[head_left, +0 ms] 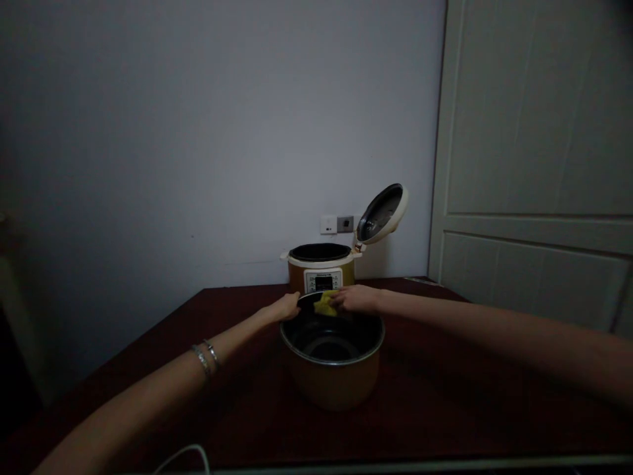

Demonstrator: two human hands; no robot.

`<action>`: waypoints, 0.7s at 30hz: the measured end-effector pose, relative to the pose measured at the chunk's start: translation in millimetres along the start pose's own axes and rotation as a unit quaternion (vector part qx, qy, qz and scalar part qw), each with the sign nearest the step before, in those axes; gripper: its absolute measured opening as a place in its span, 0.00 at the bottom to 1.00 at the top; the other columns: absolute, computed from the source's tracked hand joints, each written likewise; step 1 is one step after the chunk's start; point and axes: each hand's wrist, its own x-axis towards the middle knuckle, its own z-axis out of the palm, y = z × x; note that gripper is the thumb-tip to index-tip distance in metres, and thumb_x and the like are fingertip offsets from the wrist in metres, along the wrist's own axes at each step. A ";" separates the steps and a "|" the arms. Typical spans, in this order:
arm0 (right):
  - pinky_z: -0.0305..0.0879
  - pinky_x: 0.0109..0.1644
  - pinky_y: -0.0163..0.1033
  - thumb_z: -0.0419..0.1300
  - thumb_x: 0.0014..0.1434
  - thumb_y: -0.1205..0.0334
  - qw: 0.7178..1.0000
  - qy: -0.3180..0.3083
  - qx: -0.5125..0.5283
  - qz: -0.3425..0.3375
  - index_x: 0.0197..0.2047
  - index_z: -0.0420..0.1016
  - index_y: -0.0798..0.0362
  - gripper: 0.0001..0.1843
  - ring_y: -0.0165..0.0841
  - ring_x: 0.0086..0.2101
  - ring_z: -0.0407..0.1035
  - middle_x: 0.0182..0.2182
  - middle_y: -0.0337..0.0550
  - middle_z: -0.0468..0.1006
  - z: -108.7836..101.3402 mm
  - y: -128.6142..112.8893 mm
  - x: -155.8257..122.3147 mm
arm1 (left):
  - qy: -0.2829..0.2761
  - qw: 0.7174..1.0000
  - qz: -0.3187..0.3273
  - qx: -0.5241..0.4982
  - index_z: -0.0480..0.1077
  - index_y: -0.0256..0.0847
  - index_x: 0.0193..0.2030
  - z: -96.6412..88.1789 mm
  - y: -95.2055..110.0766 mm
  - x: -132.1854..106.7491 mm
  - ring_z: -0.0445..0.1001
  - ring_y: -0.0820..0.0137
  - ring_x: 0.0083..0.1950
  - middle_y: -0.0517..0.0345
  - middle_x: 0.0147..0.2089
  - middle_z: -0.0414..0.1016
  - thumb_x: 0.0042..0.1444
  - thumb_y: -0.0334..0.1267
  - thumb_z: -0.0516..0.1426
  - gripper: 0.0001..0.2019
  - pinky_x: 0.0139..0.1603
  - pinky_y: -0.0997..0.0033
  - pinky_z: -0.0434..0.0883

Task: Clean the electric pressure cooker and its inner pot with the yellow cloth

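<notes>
A round inner pot [332, 382] with a dark inside and a golden-brown outside stands on the table before me, tilted slightly toward me. My left hand [287, 307] grips its rim at the far left, fingers closed over the edge. At the far side of the rim my right hand [357, 299] presses a yellow cloth [325, 305] against the inner wall. Behind the pot sits the cooker body [297, 275], white-rimmed with a display panel on its front. Its lid [383, 214] is swung up and leans to the right.
The dark red table [237, 396] runs back to a pale wall [222, 132]. Wall sockets [337, 225] sit behind the cooker. A white panelled door [534, 165] is at the right. A white cord [190, 450] curls at the front left edge.
</notes>
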 end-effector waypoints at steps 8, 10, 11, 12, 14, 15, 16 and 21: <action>0.59 0.54 0.42 0.61 0.41 0.75 0.995 -0.079 0.005 0.054 0.12 0.63 0.52 0.14 0.36 0.43 0.69 0.23 0.40 0.75 8.4 -4.2 -1.5 | 0.012 0.999 -0.014 -0.043 0.67 0.37 0.45 3.3 -5.2 3.2 0.72 0.58 0.51 0.45 0.49 0.74 0.47 0.30 0.57 0.16 0.48 0.66 0.67; 0.65 0.44 0.41 0.64 0.37 0.71 0.980 -0.157 0.032 0.119 0.09 0.62 0.52 0.15 0.35 0.30 0.70 0.14 0.37 0.68 9.7 -15.6 -11.4 | 0.016 0.997 -0.015 -0.076 0.68 0.37 0.43 4.6 -7.5 4.5 0.72 0.59 0.50 0.47 0.47 0.74 0.47 0.29 0.57 0.14 0.47 0.68 0.67; 0.65 0.39 0.40 0.65 0.37 0.70 0.966 -0.203 0.056 0.148 0.09 0.63 0.52 0.15 0.34 0.25 0.68 0.12 0.36 0.66 10.4 -23.4 -15.5 | 0.016 0.995 -0.017 -0.097 0.68 0.37 0.42 5.8 -8.5 5.3 0.73 0.61 0.49 0.49 0.46 0.75 0.47 0.29 0.56 0.13 0.45 0.70 0.68; 0.65 0.35 0.39 0.64 0.38 0.68 0.951 -0.244 0.082 0.170 0.10 0.65 0.53 0.14 0.32 0.22 0.66 0.11 0.36 0.65 11.6 -32.3 -18.4 | 0.014 0.992 -0.019 -0.120 0.69 0.37 0.41 7.3 -9.3 6.1 0.73 0.63 0.47 0.51 0.44 0.75 0.49 0.29 0.55 0.11 0.43 0.72 0.69; 0.63 0.29 0.37 0.61 0.46 0.63 0.930 -0.284 0.141 0.185 0.14 0.70 0.54 0.12 0.30 0.19 0.63 0.12 0.36 0.66 16.2 -52.4 -19.4 | 0.007 0.985 -0.026 -0.170 0.69 0.36 0.39 11.1 -10.2 7.6 0.75 0.67 0.41 0.54 0.39 0.76 0.52 0.28 0.53 0.09 0.37 0.74 0.70; 0.62 0.27 0.36 0.58 0.50 0.61 0.928 -0.266 0.186 0.183 0.17 0.71 0.54 0.13 0.30 0.18 0.63 0.13 0.37 0.67 19.7 -63.1 -17.2 | 0.003 0.980 -0.030 -0.194 0.69 0.36 0.39 13.1 -10.4 8.3 0.75 0.68 0.39 0.55 0.36 0.76 0.53 0.28 0.51 0.08 0.35 0.75 0.70; 0.62 0.27 0.36 0.55 0.54 0.60 0.924 -0.233 0.241 0.186 0.20 0.73 0.55 0.15 0.30 0.19 0.63 0.15 0.38 0.69 24.0 -73.9 -13.2 | 0.001 0.976 -0.035 -0.216 0.69 0.36 0.39 14.9 -10.4 8.9 0.75 0.69 0.37 0.56 0.34 0.76 0.55 0.28 0.50 0.08 0.33 0.75 0.69; 0.61 0.27 0.32 0.43 0.64 0.61 0.888 -0.032 0.412 0.202 0.34 0.71 0.55 0.17 0.27 0.23 0.65 0.25 0.40 0.73 46.4 -115.7 26.6 | 0.003 0.959 -0.053 -0.277 0.70 0.35 0.37 18.5 -12.5 12.5 0.74 0.69 0.37 0.59 0.32 0.74 0.58 0.30 0.51 0.07 0.34 0.75 0.70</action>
